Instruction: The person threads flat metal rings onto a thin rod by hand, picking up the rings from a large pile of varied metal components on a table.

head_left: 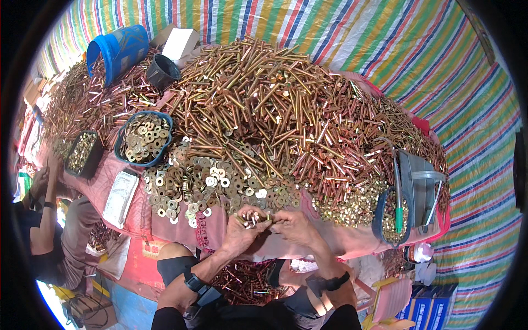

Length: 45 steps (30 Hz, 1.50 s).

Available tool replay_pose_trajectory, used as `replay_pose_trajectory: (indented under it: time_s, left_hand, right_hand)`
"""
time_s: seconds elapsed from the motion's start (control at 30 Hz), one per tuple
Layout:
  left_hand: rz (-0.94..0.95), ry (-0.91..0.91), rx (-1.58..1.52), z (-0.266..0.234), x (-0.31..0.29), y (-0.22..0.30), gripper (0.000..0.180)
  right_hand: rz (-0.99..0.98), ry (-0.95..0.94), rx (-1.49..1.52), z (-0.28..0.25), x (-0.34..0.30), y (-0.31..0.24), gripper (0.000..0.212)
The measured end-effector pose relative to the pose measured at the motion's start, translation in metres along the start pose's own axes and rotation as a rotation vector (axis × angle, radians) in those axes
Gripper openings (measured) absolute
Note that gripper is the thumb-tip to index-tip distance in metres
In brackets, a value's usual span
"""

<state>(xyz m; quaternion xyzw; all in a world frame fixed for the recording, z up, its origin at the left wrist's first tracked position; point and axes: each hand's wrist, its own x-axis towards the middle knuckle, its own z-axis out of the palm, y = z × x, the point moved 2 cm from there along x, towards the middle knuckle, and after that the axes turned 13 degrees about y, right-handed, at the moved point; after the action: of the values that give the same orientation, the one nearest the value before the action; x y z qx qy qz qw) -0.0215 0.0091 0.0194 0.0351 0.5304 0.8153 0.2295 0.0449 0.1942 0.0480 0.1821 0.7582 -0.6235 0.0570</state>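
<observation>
Close to the table's front edge, my left hand [245, 230] is closed around several short metal fasteners [252, 219], their shiny ends showing above the fingers. My right hand [294, 226] meets it from the right, thumb and fingers pinched together at the left fingertips; what they grip is too small to make out. Just beyond both hands spreads a heap of flat metal washers [190, 184]. Small brass-coloured nuts [352, 203] lie to the right of my hands. Behind these rises a large pile of long, copper-and-gold-coloured bolts or sleeves [264, 104].
A blue tub [117, 147] of washers and a dark tub [94, 159] of nuts stand left. At right are another nut tub [378, 223], a green-handled tool [398, 217] and a grey container [418, 187]. A blue bucket [113, 52] lies tipped. Another person's arm [47, 214] is at far left.
</observation>
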Motion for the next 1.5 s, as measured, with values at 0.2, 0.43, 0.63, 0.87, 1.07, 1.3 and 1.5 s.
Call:
replay_pose_trajectory:
  time_s: [0.2,0.43,0.63,0.87,1.07,1.3,1.5]
  left_hand:
    - [0.083,-0.084,0.051,0.004,-0.002,0.0,0.019]
    - [0.109,-0.088,0.125,0.004,-0.004,0.002,0.019]
    - [0.11,-0.071,0.189,0.004,-0.004,0.001,0.017]
    - [0.134,-0.054,0.201,0.002,-0.003,-0.007,0.018]
    - [0.129,-0.109,0.077,0.002,-0.002,-0.007,0.025]
    - [0.165,-0.081,0.191,0.006,-0.005,0.005,0.037]
    - [0.225,-0.125,0.257,0.002,-0.006,0.0,0.036]
  right_hand:
    - [-0.074,0.244,0.34,-0.021,-0.01,-0.016,0.022]
    - [-0.065,0.223,0.252,0.007,-0.021,-0.037,0.028]
    - [-0.075,0.352,0.176,0.014,-0.025,-0.042,0.025]
    - [-0.47,0.476,-0.083,0.013,-0.02,-0.036,0.019]
    - [-0.451,0.756,-0.325,-0.033,-0.004,-0.022,0.015]
    - [-0.424,0.861,-0.302,-0.062,0.014,-0.01,0.014]
    - [-0.153,0.402,0.186,-0.028,-0.01,-0.026,0.022]
